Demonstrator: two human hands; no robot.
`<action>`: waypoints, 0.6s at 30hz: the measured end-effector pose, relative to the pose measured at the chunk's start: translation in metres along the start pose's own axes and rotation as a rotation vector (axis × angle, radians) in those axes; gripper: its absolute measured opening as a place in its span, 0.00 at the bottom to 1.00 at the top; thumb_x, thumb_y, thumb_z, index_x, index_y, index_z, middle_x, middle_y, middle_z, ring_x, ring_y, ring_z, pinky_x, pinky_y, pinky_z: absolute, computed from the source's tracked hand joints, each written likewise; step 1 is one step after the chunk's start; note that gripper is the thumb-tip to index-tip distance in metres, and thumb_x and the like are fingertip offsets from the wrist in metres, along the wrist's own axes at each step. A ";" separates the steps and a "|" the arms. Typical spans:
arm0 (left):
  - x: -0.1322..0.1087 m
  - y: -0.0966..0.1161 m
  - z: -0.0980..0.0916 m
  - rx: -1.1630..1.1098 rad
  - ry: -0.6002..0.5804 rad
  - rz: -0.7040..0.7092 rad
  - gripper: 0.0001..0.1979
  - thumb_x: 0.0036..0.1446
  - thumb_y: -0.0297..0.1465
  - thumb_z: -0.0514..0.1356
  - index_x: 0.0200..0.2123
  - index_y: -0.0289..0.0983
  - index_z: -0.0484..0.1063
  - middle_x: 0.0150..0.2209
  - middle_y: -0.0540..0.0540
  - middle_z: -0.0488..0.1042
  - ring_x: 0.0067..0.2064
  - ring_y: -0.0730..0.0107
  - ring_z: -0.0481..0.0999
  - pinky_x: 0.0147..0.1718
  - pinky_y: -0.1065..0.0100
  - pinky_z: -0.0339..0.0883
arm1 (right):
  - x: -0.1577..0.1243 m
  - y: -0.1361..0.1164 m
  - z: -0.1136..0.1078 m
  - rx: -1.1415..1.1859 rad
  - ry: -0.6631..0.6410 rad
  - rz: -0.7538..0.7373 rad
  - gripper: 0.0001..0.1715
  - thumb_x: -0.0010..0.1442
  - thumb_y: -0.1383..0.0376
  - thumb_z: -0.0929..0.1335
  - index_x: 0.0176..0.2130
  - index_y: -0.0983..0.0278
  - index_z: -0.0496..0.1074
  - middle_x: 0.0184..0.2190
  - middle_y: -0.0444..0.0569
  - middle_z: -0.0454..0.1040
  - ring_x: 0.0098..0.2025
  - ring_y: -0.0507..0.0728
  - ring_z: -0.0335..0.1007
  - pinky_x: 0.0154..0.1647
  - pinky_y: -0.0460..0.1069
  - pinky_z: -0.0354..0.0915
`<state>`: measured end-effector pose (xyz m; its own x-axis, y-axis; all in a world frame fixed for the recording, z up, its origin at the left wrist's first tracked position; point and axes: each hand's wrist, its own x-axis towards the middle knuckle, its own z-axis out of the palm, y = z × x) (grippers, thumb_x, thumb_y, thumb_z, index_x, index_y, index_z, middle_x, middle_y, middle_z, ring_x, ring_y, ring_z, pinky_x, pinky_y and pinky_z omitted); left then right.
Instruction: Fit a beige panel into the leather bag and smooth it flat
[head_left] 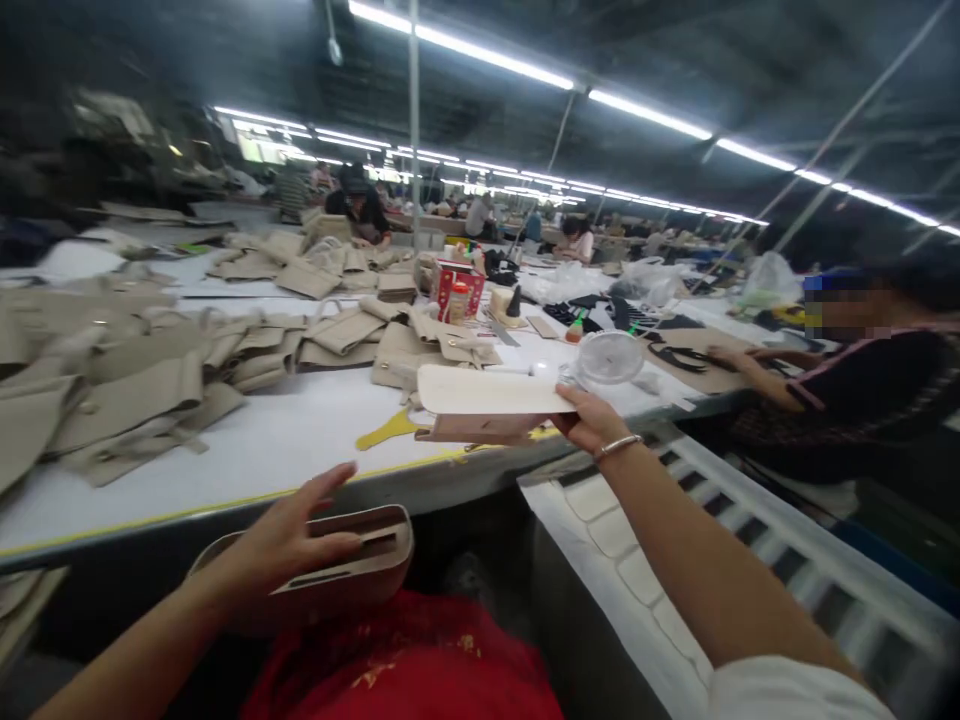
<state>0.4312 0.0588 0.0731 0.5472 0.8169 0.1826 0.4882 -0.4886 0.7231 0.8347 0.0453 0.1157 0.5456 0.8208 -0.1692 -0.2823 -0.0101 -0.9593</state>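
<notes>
At the bottom of the frame, over a red cloth [420, 660], the left hand [289, 535] grips a tan bag [360, 570] (thumb on its face, index finger lifted). Well apart from it, at centre right, the right hand [592, 420] clamps 1 white panel [491, 390] and a tan piece [480, 428] beneath it, both over the white table [300, 450] edge. A yellow paddle [386, 430] lies just beside them. Farther back sit a clear round container [609, 357], heaps of beige pieces [135, 370] at left and a red box [456, 285]. A co-worker [862, 390] leans in at right.
</notes>
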 end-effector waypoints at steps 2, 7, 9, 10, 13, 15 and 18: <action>0.001 0.002 -0.005 -0.045 -0.022 -0.026 0.41 0.42 0.41 0.65 0.59 0.37 0.54 0.56 0.40 0.63 0.53 0.56 0.67 0.48 0.60 0.66 | -0.027 0.021 0.049 0.149 -0.058 0.099 0.04 0.54 0.71 0.67 0.33 0.64 0.67 0.29 0.43 0.73 0.29 0.50 0.70 0.27 0.44 0.72; 0.009 -0.009 -0.021 -0.081 0.188 0.103 0.21 0.50 0.38 0.60 0.47 0.34 0.69 0.47 0.43 0.72 0.50 0.61 0.70 0.53 0.60 0.60 | -0.083 0.075 0.124 0.151 -0.243 0.241 0.07 0.55 0.69 0.66 0.38 0.64 0.67 0.37 0.47 0.71 0.34 0.51 0.70 0.27 0.44 0.72; -0.002 -0.018 -0.038 -0.098 0.210 0.161 0.19 0.52 0.36 0.59 0.46 0.34 0.69 0.46 0.43 0.73 0.49 0.62 0.71 0.52 0.60 0.62 | -0.091 0.085 0.130 -0.060 -0.324 0.163 0.16 0.55 0.63 0.67 0.44 0.61 0.65 0.44 0.49 0.69 0.39 0.54 0.69 0.29 0.47 0.72; -0.009 -0.021 -0.047 -0.094 0.207 0.183 0.19 0.52 0.36 0.58 0.46 0.34 0.69 0.46 0.43 0.73 0.49 0.63 0.71 0.51 0.61 0.62 | -0.092 0.086 0.130 -0.185 -0.363 0.082 0.21 0.54 0.59 0.67 0.48 0.59 0.63 0.48 0.50 0.66 0.43 0.56 0.68 0.32 0.50 0.72; -0.026 -0.029 -0.072 -0.037 0.174 0.210 0.19 0.52 0.35 0.59 0.46 0.34 0.70 0.47 0.44 0.73 0.50 0.62 0.70 0.52 0.61 0.61 | -0.094 0.079 0.129 -0.517 -0.509 -0.291 0.36 0.54 0.51 0.66 0.57 0.56 0.53 0.57 0.52 0.57 0.55 0.60 0.58 0.49 0.58 0.64; -0.031 -0.032 -0.081 -0.017 0.159 0.178 0.21 0.51 0.36 0.60 0.48 0.34 0.69 0.49 0.44 0.72 0.50 0.60 0.70 0.53 0.61 0.60 | -0.099 0.073 0.136 -0.736 -0.663 -0.558 0.44 0.51 0.49 0.68 0.60 0.58 0.48 0.60 0.54 0.53 0.59 0.62 0.52 0.58 0.60 0.53; -0.032 -0.037 -0.084 -0.051 0.138 0.136 0.25 0.50 0.38 0.60 0.50 0.33 0.67 0.50 0.42 0.71 0.50 0.59 0.69 0.53 0.60 0.60 | -0.111 0.077 0.161 -1.040 -0.847 -0.863 0.56 0.43 0.47 0.71 0.62 0.62 0.46 0.61 0.57 0.51 0.61 0.65 0.47 0.61 0.61 0.47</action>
<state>0.3390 0.0767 0.0963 0.5054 0.7803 0.3683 0.3794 -0.5843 0.7174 0.6251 0.0454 0.0966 -0.4270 0.8491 0.3110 0.6961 0.5281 -0.4863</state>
